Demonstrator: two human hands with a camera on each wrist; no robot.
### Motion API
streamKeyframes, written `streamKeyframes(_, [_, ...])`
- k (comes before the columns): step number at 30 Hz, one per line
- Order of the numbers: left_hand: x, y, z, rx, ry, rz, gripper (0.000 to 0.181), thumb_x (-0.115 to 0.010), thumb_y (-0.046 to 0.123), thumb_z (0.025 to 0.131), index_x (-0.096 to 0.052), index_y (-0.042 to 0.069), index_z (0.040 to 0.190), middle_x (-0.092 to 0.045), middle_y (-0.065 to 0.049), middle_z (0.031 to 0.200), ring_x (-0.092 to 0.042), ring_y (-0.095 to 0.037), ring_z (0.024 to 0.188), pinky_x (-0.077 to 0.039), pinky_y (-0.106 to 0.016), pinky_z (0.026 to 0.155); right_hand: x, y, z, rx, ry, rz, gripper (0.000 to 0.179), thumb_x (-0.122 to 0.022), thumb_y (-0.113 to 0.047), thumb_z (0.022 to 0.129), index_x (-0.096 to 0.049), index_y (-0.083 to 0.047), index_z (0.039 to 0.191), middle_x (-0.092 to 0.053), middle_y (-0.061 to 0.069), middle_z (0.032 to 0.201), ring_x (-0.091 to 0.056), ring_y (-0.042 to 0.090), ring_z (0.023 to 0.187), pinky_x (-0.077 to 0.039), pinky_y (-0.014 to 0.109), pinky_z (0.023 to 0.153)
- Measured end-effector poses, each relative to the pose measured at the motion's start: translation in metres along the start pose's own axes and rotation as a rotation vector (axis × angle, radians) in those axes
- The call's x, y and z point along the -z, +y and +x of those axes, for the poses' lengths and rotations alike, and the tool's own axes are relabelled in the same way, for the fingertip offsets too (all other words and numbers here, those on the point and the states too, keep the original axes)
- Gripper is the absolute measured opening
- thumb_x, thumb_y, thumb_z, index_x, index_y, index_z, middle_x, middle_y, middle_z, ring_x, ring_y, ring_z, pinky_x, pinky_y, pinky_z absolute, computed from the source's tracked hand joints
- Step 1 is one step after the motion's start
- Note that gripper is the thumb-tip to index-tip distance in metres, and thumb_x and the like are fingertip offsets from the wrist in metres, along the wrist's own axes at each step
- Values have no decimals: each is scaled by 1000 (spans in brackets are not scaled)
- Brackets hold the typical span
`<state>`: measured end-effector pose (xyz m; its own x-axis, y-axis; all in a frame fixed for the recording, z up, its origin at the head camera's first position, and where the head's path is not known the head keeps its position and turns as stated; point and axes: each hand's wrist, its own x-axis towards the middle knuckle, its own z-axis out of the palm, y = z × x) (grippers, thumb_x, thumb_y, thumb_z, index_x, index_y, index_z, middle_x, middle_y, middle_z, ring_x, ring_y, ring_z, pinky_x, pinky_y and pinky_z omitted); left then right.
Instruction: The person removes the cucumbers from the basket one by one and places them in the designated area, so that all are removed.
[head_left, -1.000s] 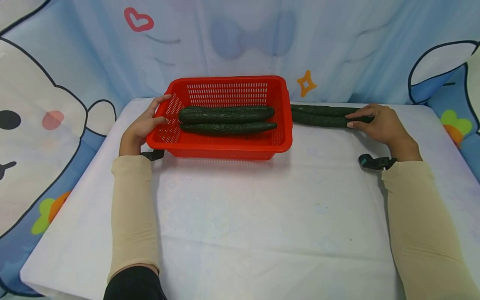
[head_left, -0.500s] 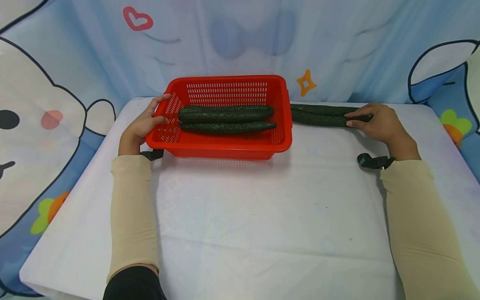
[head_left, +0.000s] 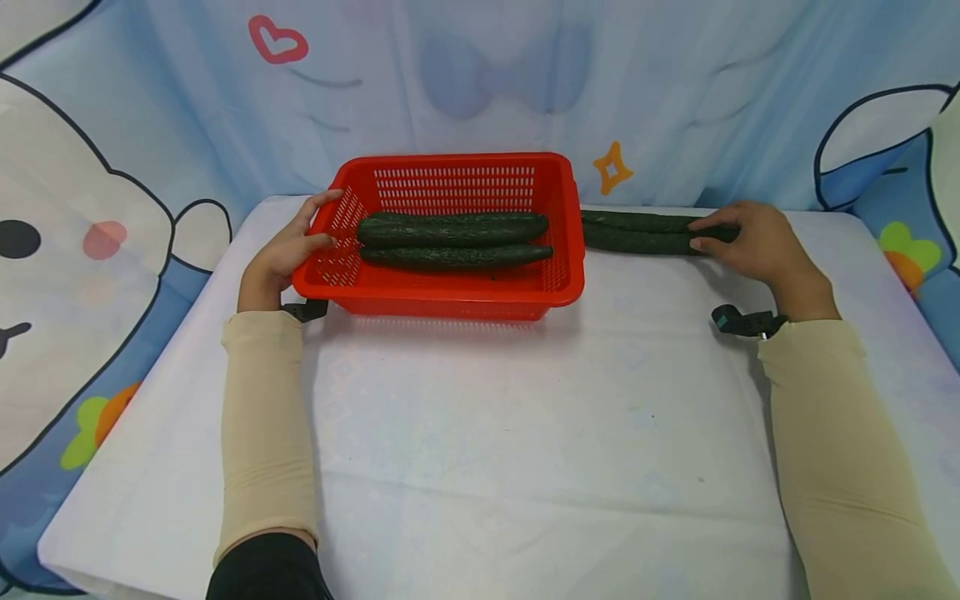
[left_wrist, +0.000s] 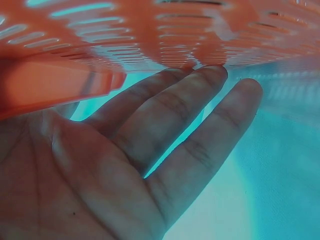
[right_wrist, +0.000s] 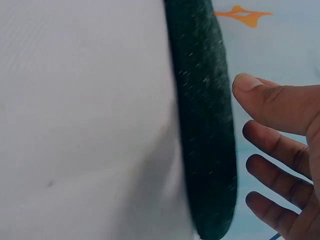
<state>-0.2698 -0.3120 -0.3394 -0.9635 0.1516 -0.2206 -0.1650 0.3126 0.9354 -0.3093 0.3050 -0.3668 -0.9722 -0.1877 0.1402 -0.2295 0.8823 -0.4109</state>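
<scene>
A red plastic basket (head_left: 450, 292) with slotted walls stands at the back of the table. Two dark green cucumbers (head_left: 453, 228) lie side by side in it. My left hand (head_left: 281, 250) grips the basket's left end, thumb over the rim; its other fingers (left_wrist: 175, 115) reach along the outside wall in the left wrist view. Right of the basket, two more cucumbers (head_left: 637, 232) lie together on the cloth. Over their right end is my right hand (head_left: 761, 242). In the right wrist view its thumb and loosely bent fingers stand just beside a cucumber (right_wrist: 205, 125), with a narrow gap showing.
A white cloth (head_left: 510, 450) covers the table. Behind it hangs a light blue curtain (head_left: 495, 92) with printed cartoon figures, close to the basket's back rim. Small black wrist cameras (head_left: 750, 322) sit under both wrists.
My right hand has shifted slightly left and up at the end of the cucumbers, covering more of their tips. My left hand and the basket have stayed in place.
</scene>
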Motion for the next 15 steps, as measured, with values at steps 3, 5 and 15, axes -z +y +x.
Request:
streamKeyframes(3, [0,0,0,1,-3,1,70,-49,8,99,-22,48,149,-32,-12,149,-61,-21,103,-61,-28,77,4,-7,0,26,3,-12,40,-62,-27,96,-65,-1,125,-48,36,137,-39,55,130,-31,69,104])
streamKeyframes(5, [0,0,0,-1,-8,-1,70,-48,8,99,-22,48,149,-32,-12,149,-61,-21,104,-61,-28,77,7,-12,-1,44,6,-15,40,-62,-28,96,-65,-1,125,-49,36,136,-40,55,130,-32,69,103])
streamKeyframes(15, [-1,2,-1,-1,-16,-26,69,-47,7,99,-22,47,150,-32,-12,149,-60,-22,104,-60,-28,78,16,-53,-4,134,84,-87,35,-59,-25,98,-68,-1,121,-61,31,123,-51,50,116,-40,66,96])
